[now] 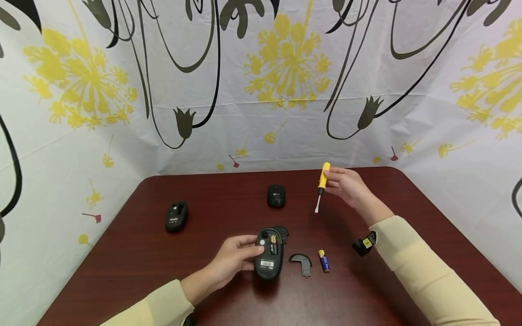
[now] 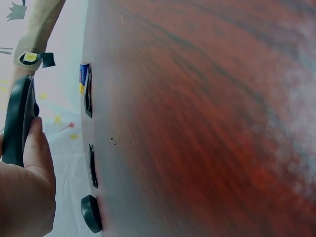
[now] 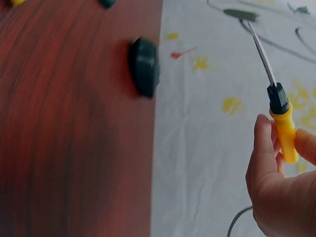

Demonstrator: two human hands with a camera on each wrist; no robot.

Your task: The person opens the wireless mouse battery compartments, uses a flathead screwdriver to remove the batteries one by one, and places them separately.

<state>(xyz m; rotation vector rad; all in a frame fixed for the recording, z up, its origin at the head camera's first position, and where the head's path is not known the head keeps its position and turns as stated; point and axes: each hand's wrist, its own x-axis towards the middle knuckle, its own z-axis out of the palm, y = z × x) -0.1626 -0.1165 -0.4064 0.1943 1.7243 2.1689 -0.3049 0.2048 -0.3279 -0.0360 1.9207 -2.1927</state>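
Note:
My left hand (image 1: 248,251) grips a black computer mouse (image 1: 269,253) turned belly-up just above the table, its battery bay uncovered with batteries inside. In the left wrist view the mouse (image 2: 19,121) is seen edge-on against my thumb. A curved black cover piece (image 1: 301,262) and a loose blue-and-yellow battery (image 1: 324,261) lie to its right. My right hand (image 1: 331,180) pinches a yellow-handled screwdriver (image 1: 323,181) above the far middle of the table, its metal tip pointing down. In the right wrist view the screwdriver (image 3: 284,128) sticks out past my fingers (image 3: 264,158).
Two more black mice lie on the dark red table (image 1: 163,271): one at the left (image 1: 176,216), one at the far middle (image 1: 276,195). Another black cover piece (image 1: 282,232) lies just behind the held mouse. A flowered white sheet (image 1: 261,90) walls the table in.

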